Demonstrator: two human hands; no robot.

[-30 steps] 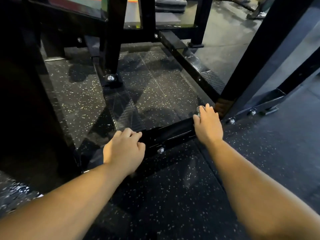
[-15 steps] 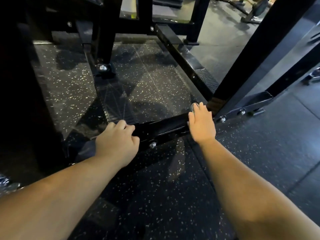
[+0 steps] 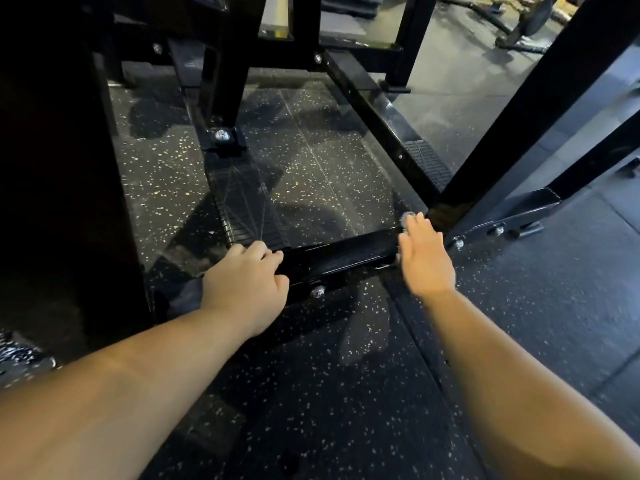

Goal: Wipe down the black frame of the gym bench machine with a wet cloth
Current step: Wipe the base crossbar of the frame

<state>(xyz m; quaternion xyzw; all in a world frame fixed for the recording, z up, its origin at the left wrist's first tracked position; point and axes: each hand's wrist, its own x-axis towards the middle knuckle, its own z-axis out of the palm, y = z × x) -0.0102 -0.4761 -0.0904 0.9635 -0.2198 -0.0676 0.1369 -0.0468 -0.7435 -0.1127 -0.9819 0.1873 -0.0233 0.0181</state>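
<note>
The black frame's low crossbar (image 3: 346, 252) lies across the floor in front of me, glossy and wet-looking. My right hand (image 3: 424, 258) lies flat on its right end, pressing down a grey cloth (image 3: 406, 216); only a small bit of cloth shows past the fingertips. This hand sits just beside the base of a slanted black upright (image 3: 519, 119). My left hand (image 3: 247, 282) is on the bar's left end, fingers curled over its far edge.
A ribbed black foot plate (image 3: 249, 209) runs back from the crossbar to a bolted post (image 3: 221, 98). A side rail (image 3: 388, 123) runs along the right. Speckled rubber flooring (image 3: 329, 393) surrounds the frame. A dark upright panel (image 3: 62, 168) stands at the left.
Both hands stay on the same ends of the crossbar. The right hand looks slightly blurred over the cloth. My view has shifted a little.
</note>
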